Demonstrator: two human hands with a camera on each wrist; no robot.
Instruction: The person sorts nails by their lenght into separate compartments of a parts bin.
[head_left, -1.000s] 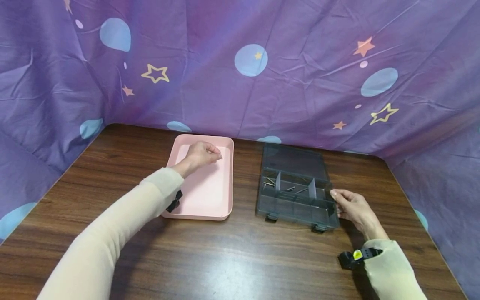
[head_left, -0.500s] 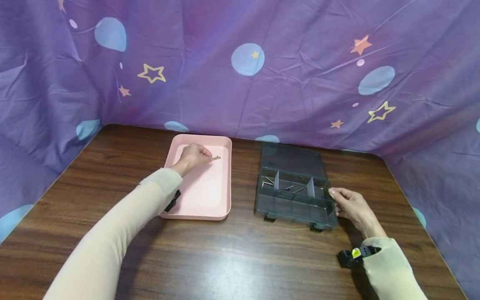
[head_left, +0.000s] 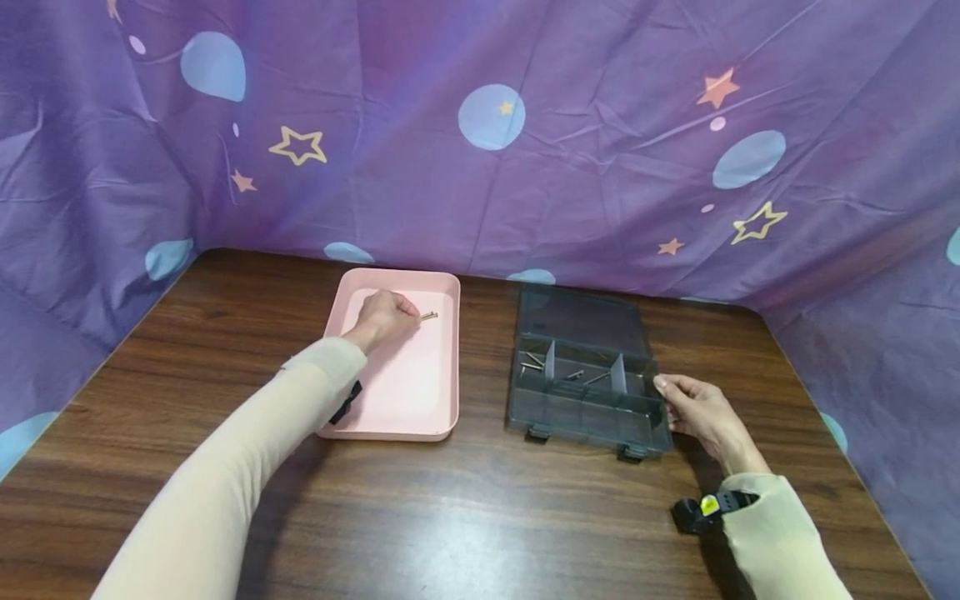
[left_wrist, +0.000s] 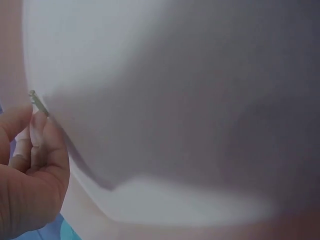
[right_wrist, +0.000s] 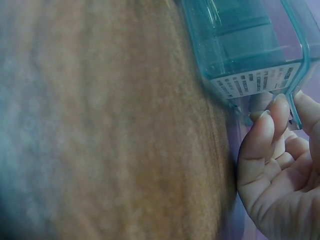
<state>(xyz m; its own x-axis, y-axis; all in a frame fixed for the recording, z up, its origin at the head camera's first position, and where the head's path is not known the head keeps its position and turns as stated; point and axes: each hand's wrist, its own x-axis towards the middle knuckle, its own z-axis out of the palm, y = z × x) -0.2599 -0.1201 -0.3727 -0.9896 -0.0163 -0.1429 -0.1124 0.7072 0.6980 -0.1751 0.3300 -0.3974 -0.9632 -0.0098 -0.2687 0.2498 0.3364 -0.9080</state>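
Observation:
Between its thumb and fingers my left hand [head_left: 386, 317] pinches a few short brass-coloured screws [head_left: 428, 317] over the pink tray [head_left: 452, 392]. In the left wrist view the screws' [left_wrist: 38, 103] ends poke out past the fingertips, the rest hidden by the fingers. A dark see-through compartment box [head_left: 585, 421] stands to the right with its lid [head_left: 581, 321] laid back. My right hand [head_left: 705, 417] holds the box's right edge; in the right wrist view thumb and fingers pinch its rim beside a printed label [right_wrist: 255, 80]. Several metal screws [head_left: 533, 362] lie in the box's left and middle rear compartments.
Both containers rest on a brown wood-grain table [head_left: 375, 517], with a strip of tabletop between them. Upright grey dividers [head_left: 618, 373] split the box's rear row. A purple patterned cloth [head_left: 420, 167] hangs behind the table and along its sides.
My left hand has drawn slightly left over the tray, and the screws now show clearly at its fingertips. My right hand keeps its hold on the box. The whole view has shifted slightly.

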